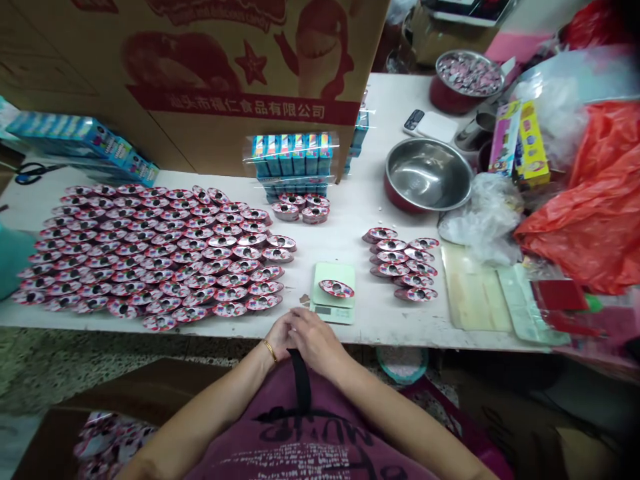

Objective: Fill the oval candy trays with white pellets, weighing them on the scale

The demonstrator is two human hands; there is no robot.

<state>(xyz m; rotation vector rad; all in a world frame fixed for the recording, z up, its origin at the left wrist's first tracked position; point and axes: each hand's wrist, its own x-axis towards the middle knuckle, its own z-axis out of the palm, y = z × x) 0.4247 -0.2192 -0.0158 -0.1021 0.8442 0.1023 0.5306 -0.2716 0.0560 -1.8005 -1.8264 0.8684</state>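
My left hand [279, 333] and my right hand [311, 333] rest together at the table's front edge. The right lies over the left, its fingers pressed together and nothing seen in them; most of the left fingers are hidden beneath. A black strap [301, 383] shows just below the hands. Directly beyond them is a pale green digital scale [334, 273], bearing one oval red-and-white stack of packets [337, 288]. Many similar oval stacks [150, 250] stand in close rows on the left. A smaller group of stacks [421, 268] stands to the right.
A large cardboard box [190, 127] backs the table, with a blue multi-pack [293, 157] before it. To the right are a steel bowl [427, 173], a filled bowl [470, 77], a phone [415, 120] and red plastic bags [595, 200]. Scissors [35, 173] lie far left.
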